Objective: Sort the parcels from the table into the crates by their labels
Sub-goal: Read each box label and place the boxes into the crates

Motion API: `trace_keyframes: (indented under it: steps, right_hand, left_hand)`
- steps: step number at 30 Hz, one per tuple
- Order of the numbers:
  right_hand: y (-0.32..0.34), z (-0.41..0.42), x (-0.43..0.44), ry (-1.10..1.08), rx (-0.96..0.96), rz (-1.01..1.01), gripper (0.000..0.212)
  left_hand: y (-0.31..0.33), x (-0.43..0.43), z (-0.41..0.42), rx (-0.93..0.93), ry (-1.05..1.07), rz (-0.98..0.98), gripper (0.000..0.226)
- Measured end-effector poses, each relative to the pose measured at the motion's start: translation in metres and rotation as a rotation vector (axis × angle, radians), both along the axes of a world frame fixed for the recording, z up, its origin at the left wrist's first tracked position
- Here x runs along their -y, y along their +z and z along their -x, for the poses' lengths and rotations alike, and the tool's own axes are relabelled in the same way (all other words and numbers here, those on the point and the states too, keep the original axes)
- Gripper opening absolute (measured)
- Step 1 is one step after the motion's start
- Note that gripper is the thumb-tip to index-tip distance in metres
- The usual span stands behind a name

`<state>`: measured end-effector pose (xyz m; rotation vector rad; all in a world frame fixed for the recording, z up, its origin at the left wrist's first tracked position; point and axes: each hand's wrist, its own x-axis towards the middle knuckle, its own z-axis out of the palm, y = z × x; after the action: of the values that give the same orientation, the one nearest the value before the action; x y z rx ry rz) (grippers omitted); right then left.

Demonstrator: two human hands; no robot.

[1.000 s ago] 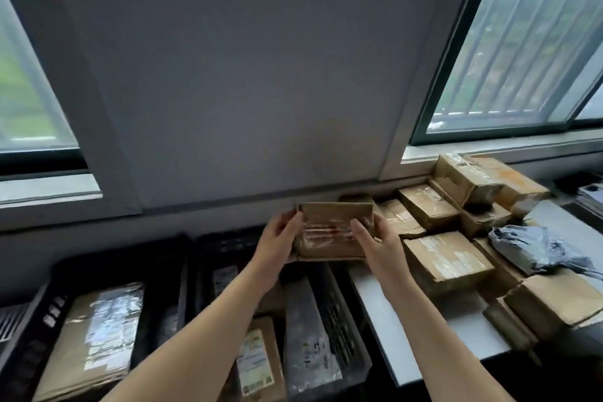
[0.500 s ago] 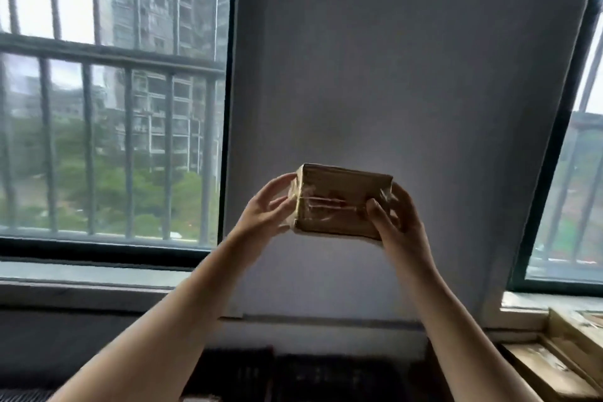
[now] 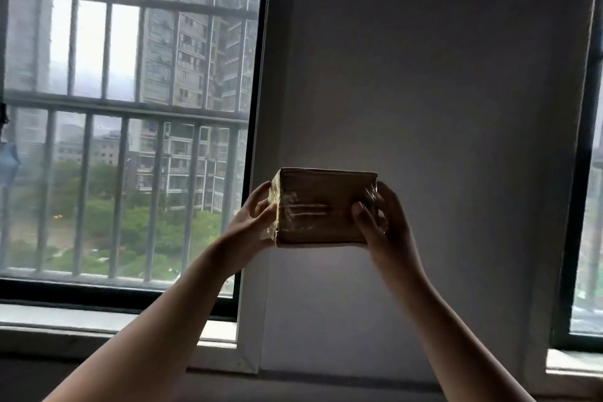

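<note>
Brown tape-wrapped cardboard parcel [image 3: 321,206] held high, long axis crosswise, gripped at its ends by left hand [image 3: 254,222] and right hand [image 3: 383,225], equally near.

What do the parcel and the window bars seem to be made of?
Parcel: brown cardboard, matte, with flat faces and sharp folded edges. Shiny clear tape seems to cover its left end. Bars: probably painted metal, grey, thin and straight.

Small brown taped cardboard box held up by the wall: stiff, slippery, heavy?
Probably stiff: the small brown taped cardboard box shows straight edges gripped at both ends. Glossy tape may make it slippery. Likely light: left hand and right hand hold it raised mostly by fingertips.
</note>
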<state>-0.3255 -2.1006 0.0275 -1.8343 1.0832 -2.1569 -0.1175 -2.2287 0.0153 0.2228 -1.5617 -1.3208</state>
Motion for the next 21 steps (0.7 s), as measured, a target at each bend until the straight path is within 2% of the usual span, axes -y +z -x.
trace_keyframes:
  steps: [9, 13, 15, 17, 19, 21]
  right_hand:
    - [0.001, 0.011, 0.003, -0.115, -0.026, -0.003, 0.053]
    - [0.002, 0.024, 0.006, -0.276, -0.054, -0.024, 0.055]
    - [0.006, 0.033, 0.011, -0.351, -0.1, -0.094, 0.061]
    - [0.011, 0.034, 0.014, -0.313, -0.146, -0.205, 0.075]
    - [0.014, 0.031, 0.017, -0.173, -0.148, -0.261, 0.083]
    - [0.019, 0.026, 0.013, -0.054, -0.138, -0.292, 0.081]
  left_hand:
    - [0.003, 0.004, 0.008, 0.01, -0.004, 0.003, 0.082]
    - [0.006, 0.002, 0.013, -0.049, 0.159, 0.02, 0.083]
    - [0.007, 0.0, 0.016, -0.104, 0.264, 0.073, 0.07]
    - [0.01, -0.002, 0.019, -0.139, 0.329, 0.12, 0.057]
    - [0.013, -0.002, 0.021, -0.156, 0.388, 0.17, 0.048]
    - [0.015, -0.001, 0.021, -0.142, 0.451, 0.2, 0.055]
